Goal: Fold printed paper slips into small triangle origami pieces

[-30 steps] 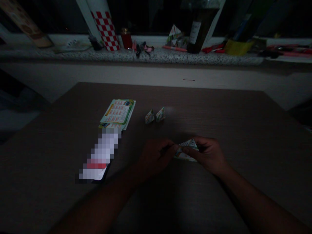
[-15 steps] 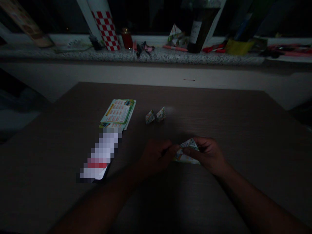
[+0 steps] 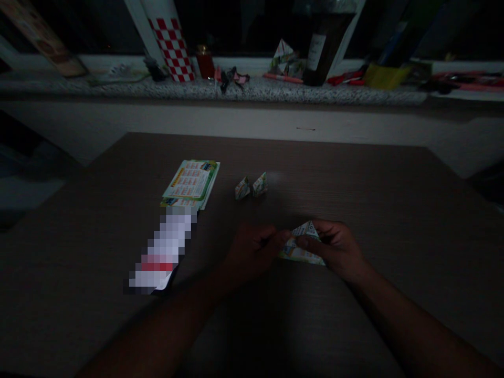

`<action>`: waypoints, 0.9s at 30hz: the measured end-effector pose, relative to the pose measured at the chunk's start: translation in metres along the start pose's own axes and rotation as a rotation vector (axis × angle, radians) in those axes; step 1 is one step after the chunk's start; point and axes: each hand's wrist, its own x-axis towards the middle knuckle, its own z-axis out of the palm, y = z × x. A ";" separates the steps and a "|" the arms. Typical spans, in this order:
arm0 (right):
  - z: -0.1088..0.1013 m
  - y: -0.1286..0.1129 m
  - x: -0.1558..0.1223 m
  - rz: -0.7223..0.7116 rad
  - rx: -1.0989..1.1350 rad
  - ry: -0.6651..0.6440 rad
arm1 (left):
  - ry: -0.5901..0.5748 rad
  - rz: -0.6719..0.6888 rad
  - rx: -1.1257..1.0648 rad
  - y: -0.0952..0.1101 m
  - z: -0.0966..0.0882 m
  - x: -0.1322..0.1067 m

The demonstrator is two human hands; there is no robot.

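Nothing legible anywhere. Top card (image 3: 187,184) of the stack, left on the desk (image 3: 374,184), had blocks of reddish print in rows under a yellow heading; characters too small. Phone-like device (image 3: 164,249), near side of the cards: screen pixelated, red band, wording lost. Folded paper (image 3: 302,255), right: dark lines of print, blurred. Two small folded pieces (image 3: 260,185), farther: print too tiny. Bottle label (image 3: 316,51), far sill: faint lettering, unreadable.

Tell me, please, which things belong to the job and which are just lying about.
Belonging:
- folded paper, held by left hand and right hand
- likely similarly coloured small folded papers and card stack

Apparently lying about:
- phone, perhaps
- checkered tube and dark container on windowsill
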 end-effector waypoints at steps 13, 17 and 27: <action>-0.009 0.000 0.007 -0.002 0.284 0.109 | 0.025 -0.277 -0.334 -0.002 -0.002 0.002; -0.009 0.001 0.007 -0.065 0.194 0.035 | -0.031 -0.322 -0.435 -0.003 -0.001 0.004; -0.016 0.006 0.007 -0.156 -0.112 0.003 | -0.201 -0.031 0.287 -0.007 -0.006 0.006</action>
